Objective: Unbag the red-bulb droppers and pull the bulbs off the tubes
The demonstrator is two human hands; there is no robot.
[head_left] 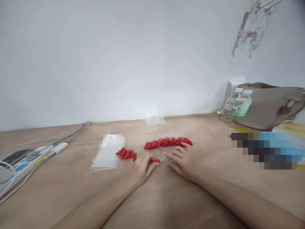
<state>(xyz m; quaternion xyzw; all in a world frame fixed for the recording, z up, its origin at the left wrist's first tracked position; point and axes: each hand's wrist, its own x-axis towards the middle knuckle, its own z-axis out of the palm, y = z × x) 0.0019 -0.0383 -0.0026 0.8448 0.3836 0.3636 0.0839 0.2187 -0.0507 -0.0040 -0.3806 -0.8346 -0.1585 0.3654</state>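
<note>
Both my hands rest on the wooden table (166, 197), meeting on one clear dropper with a red rubber bulb (155, 161). My left hand (142, 168) pinches the red bulb end. My right hand (182, 160) holds the clear glass tube with curled fingers. Just beyond my hands lies a row of several assembled droppers with red bulbs (168, 142), tubes pointing away. A small pile of loose red bulbs (126, 154) lies left of my left hand. A stack of clear plastic bags (108, 152) sits further left.
A power strip with cables (22, 163) and a phone (15, 156) lie at the left edge. Two water bottles (237, 105) and a grey handbag (271, 105) stand at the back right against the white wall. Another small clear bag (155, 120) lies by the wall.
</note>
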